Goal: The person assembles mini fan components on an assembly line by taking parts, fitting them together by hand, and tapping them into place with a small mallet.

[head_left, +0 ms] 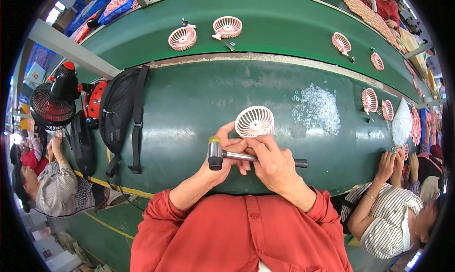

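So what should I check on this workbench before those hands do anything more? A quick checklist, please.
1. Pink fan cage supported: ok, held at its lower edge by the left hand and right hand.
2. Hammer in hand: ok, its handle passes under the right hand.
3. Hammer head free of the left hand: cannot tell, they overlap in this view.
4. Part beneath the cage visible: not ok, fingers cover it.
5. Clear rings apart from the hands: ok, scattered farther right.
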Action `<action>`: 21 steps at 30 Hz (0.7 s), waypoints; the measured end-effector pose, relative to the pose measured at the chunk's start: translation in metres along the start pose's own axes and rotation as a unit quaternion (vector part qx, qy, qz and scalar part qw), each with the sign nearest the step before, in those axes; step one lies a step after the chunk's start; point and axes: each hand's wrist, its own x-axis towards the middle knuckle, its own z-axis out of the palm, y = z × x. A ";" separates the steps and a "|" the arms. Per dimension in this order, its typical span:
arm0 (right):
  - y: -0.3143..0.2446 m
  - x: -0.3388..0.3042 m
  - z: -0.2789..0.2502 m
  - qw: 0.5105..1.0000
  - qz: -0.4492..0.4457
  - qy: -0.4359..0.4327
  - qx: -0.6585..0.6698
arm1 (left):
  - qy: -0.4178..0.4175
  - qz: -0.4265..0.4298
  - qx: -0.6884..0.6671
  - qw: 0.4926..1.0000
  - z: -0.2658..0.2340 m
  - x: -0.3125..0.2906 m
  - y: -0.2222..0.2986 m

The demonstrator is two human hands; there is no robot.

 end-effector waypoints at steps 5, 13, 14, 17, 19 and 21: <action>0.008 0.013 -0.004 0.991 0.005 0.113 0.077 | -0.035 0.034 0.064 0.997 -0.006 0.014 0.031; 0.020 0.024 -0.025 0.832 0.347 0.092 0.423 | 0.264 0.453 0.714 0.463 -0.107 0.146 0.124; 0.021 0.024 -0.027 0.829 0.370 0.079 0.412 | 0.258 0.437 0.748 0.427 -0.116 0.158 0.129; 0.022 0.031 -0.026 0.884 0.343 0.099 0.301 | 0.238 0.329 0.803 0.437 -0.121 0.169 0.138; 0.026 0.036 -0.026 0.877 0.353 0.084 0.315 | 0.246 0.391 0.798 0.386 -0.122 0.162 0.138; 0.037 0.036 -0.025 0.869 0.378 0.053 0.316 | 0.202 0.411 0.795 0.397 -0.103 0.143 0.132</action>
